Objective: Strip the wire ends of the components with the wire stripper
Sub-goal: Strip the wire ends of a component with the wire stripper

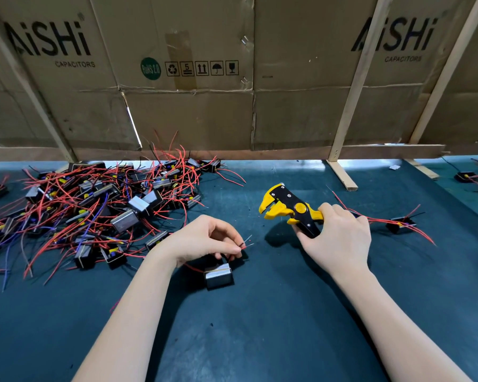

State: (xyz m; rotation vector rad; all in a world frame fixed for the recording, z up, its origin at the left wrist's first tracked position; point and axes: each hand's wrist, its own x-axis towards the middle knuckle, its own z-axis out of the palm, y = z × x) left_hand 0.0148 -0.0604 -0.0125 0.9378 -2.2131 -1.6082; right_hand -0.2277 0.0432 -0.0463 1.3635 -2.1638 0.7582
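The left hand [204, 238] pinches 2 wire ends [246, 242] of a component [218, 275] lying at its 6 o'clock. The right hand [340, 238] grips the wire stripper [287, 209], at 3 o'clock from the wires.

Even, fairly bright overhead light falls on the dark teal felt table top [260, 326], with soft shadows pooling just under the forearms and beneath the yellow and black plastic wire stripper [290, 209]. A white strip of glare shows under the brown cardboard wall [301, 106]. Wide-angle distortion bends the pale wooden battens [355, 86] outward; the centre is sharp, the corners slightly soft.
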